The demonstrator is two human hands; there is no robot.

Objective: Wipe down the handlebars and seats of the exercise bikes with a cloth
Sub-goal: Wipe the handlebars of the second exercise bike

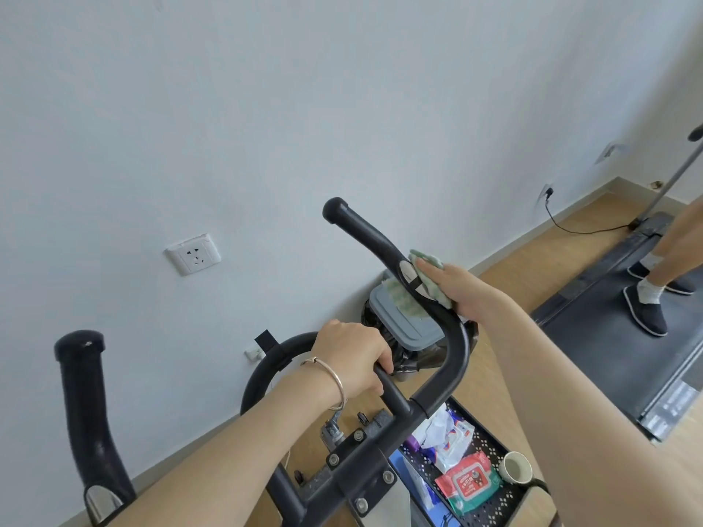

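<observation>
A black exercise-bike handlebar fills the lower middle of the head view. Its right grip (365, 232) rises to a capped end, and its left grip (85, 405) stands at the far left. My right hand (462, 289) presses a pale green cloth (431, 277) around the right grip, beside a silver sensor plate (409, 273). My left hand (352, 359) is closed around the black crossbar (395, 397) near the centre clamp. The bike's seat is out of view.
A black perforated tray (490, 500) below the bar holds wipe packs and a small cup (515, 467). A grey-lidded bin (403, 325) stands by the wall. Another person's legs (662, 260) stand on a treadmill (608, 336) at right. A wall socket (193, 254) is at left.
</observation>
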